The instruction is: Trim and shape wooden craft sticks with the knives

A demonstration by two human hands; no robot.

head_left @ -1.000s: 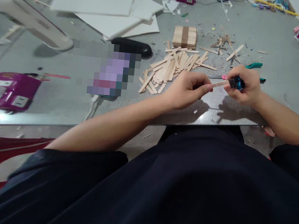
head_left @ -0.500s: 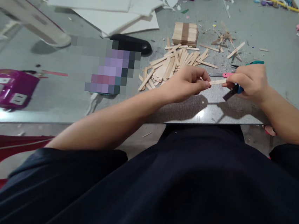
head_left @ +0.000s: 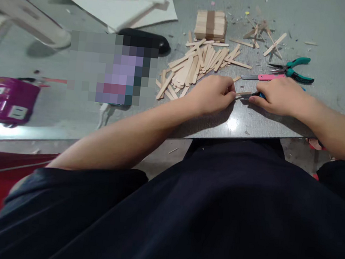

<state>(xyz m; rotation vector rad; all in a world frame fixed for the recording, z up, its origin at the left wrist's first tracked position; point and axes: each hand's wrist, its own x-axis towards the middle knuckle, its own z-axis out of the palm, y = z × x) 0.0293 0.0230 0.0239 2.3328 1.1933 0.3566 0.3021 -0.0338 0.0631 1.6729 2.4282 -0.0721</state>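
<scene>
My left hand (head_left: 217, 94) is closed, pinching one end of a wooden craft stick (head_left: 243, 94) just above the table's front part. My right hand (head_left: 281, 95) wraps round a blue utility knife (head_left: 261, 95); its dark front end meets the stick's other end, and most of its handle is covered by the palm. Just beyond the right hand lies a pink craft knife (head_left: 270, 77) with its blade pointing left. Green-handled pliers (head_left: 291, 70) rest with jaws apart behind it. A pile of loose craft sticks (head_left: 193, 66) spreads beyond my left hand.
A banded bundle of sticks (head_left: 210, 25) stands behind the pile. Crossed sticks (head_left: 274, 45) and scraps lie to its right. At left are a black object (head_left: 160, 45), white boards (head_left: 122, 12), a purple power socket block (head_left: 8, 101) and a blurred-out purple item (head_left: 119, 73).
My right hand has lowered to the table and turned palm down, bringing the knife's dark end onto the stick. The stick has come down too. The view has shifted slightly.
</scene>
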